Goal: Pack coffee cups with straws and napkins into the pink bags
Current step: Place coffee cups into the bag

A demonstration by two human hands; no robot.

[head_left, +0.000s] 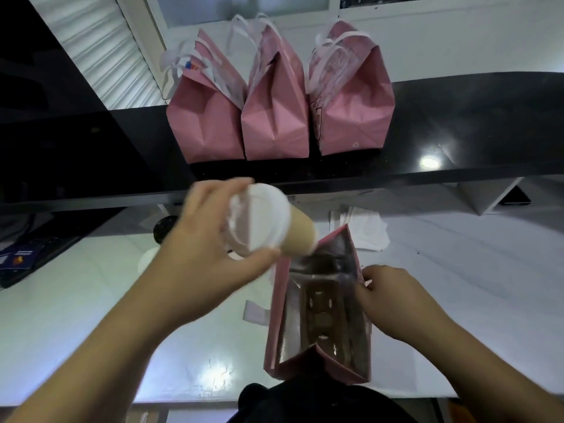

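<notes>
My left hand (201, 242) grips a tan coffee cup (297, 236) by its white lid (262, 216), tilted, with its base just over the far rim of an open pink bag (317, 358). That bag stands on the white counter, silver-lined, with a brown cup carrier (320, 312) inside. My right hand (393, 297) pinches the bag's right rim and holds it open. Three more pink bags (274, 117) with white handles stand side by side on the black shelf behind. White napkins (363, 230) lie on the counter past the open bag.
The black glossy shelf (457, 126) runs across the back above the white counter (91, 300). A dark keyboard-like device (27, 254) sits at the far left. A round black object (164, 228) lies behind my left hand. The counter's near edge is right below me.
</notes>
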